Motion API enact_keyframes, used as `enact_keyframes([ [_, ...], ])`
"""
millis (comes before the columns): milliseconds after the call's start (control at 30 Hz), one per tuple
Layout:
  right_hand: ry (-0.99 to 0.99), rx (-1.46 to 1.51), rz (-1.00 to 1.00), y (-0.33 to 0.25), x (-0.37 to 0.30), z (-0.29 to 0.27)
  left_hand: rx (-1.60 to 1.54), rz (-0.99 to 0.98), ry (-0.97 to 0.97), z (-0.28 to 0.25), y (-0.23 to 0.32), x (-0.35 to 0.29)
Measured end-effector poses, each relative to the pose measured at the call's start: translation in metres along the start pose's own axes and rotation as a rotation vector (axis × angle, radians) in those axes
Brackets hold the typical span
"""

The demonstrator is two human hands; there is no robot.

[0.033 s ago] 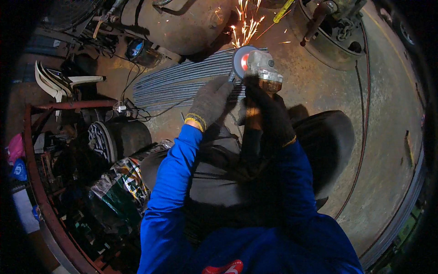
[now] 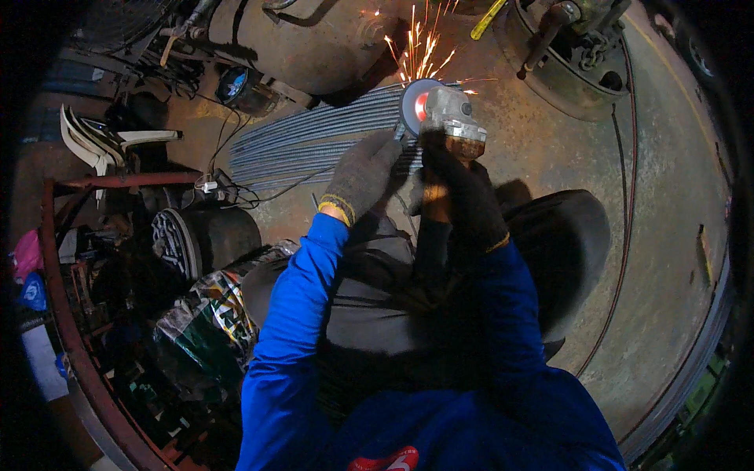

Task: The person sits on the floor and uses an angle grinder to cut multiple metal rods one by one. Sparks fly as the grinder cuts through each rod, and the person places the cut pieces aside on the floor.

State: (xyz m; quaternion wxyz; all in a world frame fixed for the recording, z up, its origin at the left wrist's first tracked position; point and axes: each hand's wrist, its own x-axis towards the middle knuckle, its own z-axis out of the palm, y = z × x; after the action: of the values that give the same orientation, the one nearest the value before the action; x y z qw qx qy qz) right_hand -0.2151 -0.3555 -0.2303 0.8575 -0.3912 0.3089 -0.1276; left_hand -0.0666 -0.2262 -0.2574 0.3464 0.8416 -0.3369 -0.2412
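Note:
My right hand (image 2: 465, 188), in a dark glove, is wrapped round the body of an angle grinder (image 2: 455, 112). The grinder's round disc (image 2: 410, 108) faces left, with an orange glow at its centre. Sparks (image 2: 422, 55) fly away from me beyond it. My left hand (image 2: 363, 173), gloved with a yellow cuff, is closed on a short metal piece (image 2: 399, 132) close against the disc's near edge. Its far end is hard to make out. Under the disc and the left hand, a bundle of ribbed steel bars (image 2: 302, 135) lies on the floor.
A large rusty tank (image 2: 306, 47) stands beyond the bars. To the far right is a round metal base (image 2: 565, 86) with a chain. A bucket of metal pieces (image 2: 174, 242) lies on its side at left, near a red frame (image 2: 59, 267). Cables (image 2: 628, 157) run along the floor.
The spray of sparks has changed shape and spreads wider. Both hands and the grinder stay in place.

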Motion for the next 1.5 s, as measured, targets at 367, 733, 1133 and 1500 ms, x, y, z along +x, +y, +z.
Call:
enact_keyframes([
  [367, 0.002, -0.125, -0.057, 0.007, 0.004, -0.011, 0.544, 0.329, 0.052, 0.015, -0.02, -0.003],
  [733, 0.025, -0.196, -0.101, 0.007, 0.006, -0.012, -0.09, -0.114, 0.042, 0.015, 0.005, 0.003],
  [1133, 0.003, -0.135, -0.017, 0.002, 0.005, -0.009, -0.137, -0.116, 0.114, 0.014, -0.005, 0.005],
  [1500, -0.004, -0.11, -0.098, 0.002, 0.004, -0.008, -0.026, -0.003, 0.062, 0.014, -0.003, 0.007],
])
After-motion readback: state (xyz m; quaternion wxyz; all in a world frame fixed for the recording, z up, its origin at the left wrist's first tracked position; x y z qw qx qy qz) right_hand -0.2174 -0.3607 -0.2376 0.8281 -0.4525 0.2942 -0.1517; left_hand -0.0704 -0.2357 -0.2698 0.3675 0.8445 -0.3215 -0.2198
